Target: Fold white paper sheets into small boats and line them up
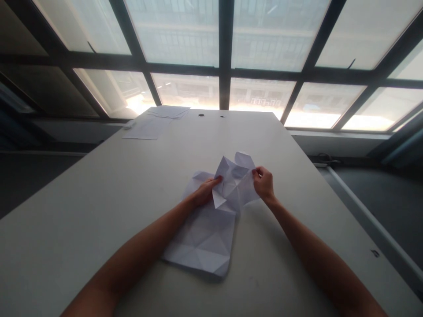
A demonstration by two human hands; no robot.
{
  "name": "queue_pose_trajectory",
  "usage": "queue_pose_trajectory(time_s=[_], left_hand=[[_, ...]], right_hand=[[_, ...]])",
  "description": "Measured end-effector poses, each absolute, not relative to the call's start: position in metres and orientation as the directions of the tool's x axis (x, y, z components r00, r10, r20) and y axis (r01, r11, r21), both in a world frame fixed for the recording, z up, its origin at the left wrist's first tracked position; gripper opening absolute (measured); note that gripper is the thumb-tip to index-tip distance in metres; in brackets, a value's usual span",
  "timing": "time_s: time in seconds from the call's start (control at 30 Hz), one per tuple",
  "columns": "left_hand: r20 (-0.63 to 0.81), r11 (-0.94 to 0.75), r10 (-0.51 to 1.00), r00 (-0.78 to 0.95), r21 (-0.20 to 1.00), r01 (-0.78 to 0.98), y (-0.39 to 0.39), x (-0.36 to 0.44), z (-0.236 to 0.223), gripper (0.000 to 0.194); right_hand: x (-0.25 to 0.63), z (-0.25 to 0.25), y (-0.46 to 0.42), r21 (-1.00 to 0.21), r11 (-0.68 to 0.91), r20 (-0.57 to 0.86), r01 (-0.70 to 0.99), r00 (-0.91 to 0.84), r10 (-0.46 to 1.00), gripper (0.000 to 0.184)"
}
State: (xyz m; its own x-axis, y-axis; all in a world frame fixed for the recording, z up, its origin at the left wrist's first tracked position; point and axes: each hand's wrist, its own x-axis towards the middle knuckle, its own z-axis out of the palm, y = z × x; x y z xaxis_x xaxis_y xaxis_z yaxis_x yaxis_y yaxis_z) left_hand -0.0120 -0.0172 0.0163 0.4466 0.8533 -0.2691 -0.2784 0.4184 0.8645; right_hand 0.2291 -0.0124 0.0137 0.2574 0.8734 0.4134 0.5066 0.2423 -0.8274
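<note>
Left hand (205, 191) and right hand (263, 181) pinch opposite sides of creased paper (235, 182)

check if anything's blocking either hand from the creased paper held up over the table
Nothing visible is in the way: the left hand grips the held-up paper at its left side, and the right hand pinches its right edge. The other creased paper lies lower, on the table.

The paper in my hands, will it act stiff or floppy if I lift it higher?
Probably light and floppy, since the paper looks thin. It will likely bend along its many creases, though the folded peaks suggest slight stiffness there.
</note>
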Motion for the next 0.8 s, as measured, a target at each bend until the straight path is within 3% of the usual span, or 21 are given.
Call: queue_pose_trajectory(time_s=[0.13,0.23,0.37,0.43,0.57,0.67,0.8], left_hand=[[-0.226,0.368,0.851,0.475,0.900,-0.231,-0.017,-0.010,0.014,0.042],[-0.141,0.305,0.856,0.498,0.914,-0.266,-0.013,-0.007,0.011,0.047],[-0.094,0.228,0.924,0.371,0.913,-0.337,-0.006,-0.006,0.004,0.045],[-0.095,0.220,0.922,0.376,0.927,-0.304,-0.006,-0.007,0.001,0.045],[-0.112,0.242,0.857,0.503,0.949,-0.201,-0.012,-0.008,-0.001,0.045],[-0.107,0.206,0.904,0.415,0.957,-0.203,-0.012,-0.005,-0.002,0.045],[-0.042,0.072,0.996,0.082,0.910,-0.409,-0.001,-0.001,-0.004,0.045]], right_hand=[[0.239,0.015,-0.009,-0.804,0.248,0.411,0.541,0.204,0.888,0.022],[0.242,0.020,-0.011,-0.746,0.329,0.411,0.579,0.012,0.912,0.022],[0.240,0.028,-0.015,-0.688,0.312,0.335,0.655,-0.095,0.937,0.021],[0.237,0.030,-0.017,-0.768,0.265,0.259,0.582,-0.096,0.961,0.024],[0.226,0.028,-0.022,-0.959,0.083,0.041,0.271,-0.157,0.987,0.038],[0.220,0.024,-0.024,-0.971,0.088,0.084,0.220,-0.030,0.996,0.038],[0.224,0.025,-0.021,-0.919,0.212,0.296,0.331,0.230,0.927,0.036]])
